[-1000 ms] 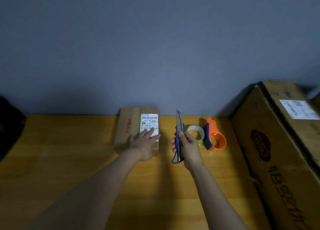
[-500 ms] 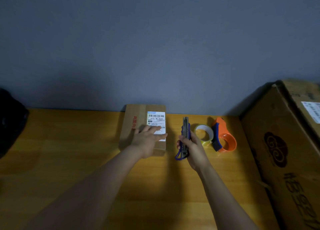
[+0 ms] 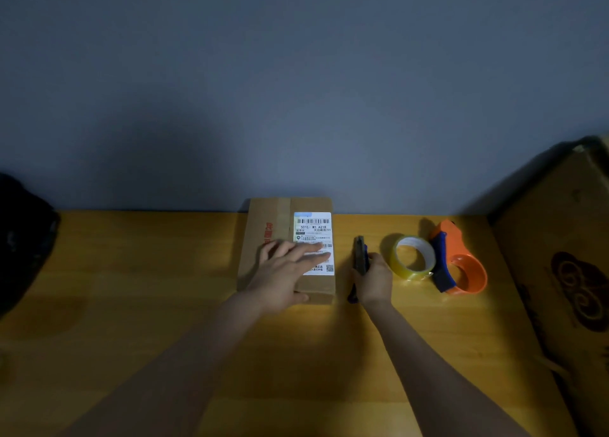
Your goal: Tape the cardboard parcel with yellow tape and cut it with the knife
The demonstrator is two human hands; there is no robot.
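A flat cardboard parcel [image 3: 263, 225] with a white shipping label lies at the back of the wooden table, against the wall. My left hand [image 3: 286, 276] rests flat on its top with fingers spread over the label. Just right of the parcel, my right hand [image 3: 373, 281] grips a blue utility knife [image 3: 360, 255], held low at the tabletop, pointing away from me. A roll of yellow tape [image 3: 412, 258] lies on the table right of the knife, untouched.
An orange and blue tape dispenser [image 3: 458, 262] lies right of the tape roll. A big cardboard box [image 3: 566, 255] fills the right side. A dark object [image 3: 23, 239] sits at the left edge. The wooden table [image 3: 131, 288] ends at a grey wall.
My right hand has lowered the knife from upright in the air to the tabletop beside the parcel. My left hand stays on the parcel. The camera view has shifted left.
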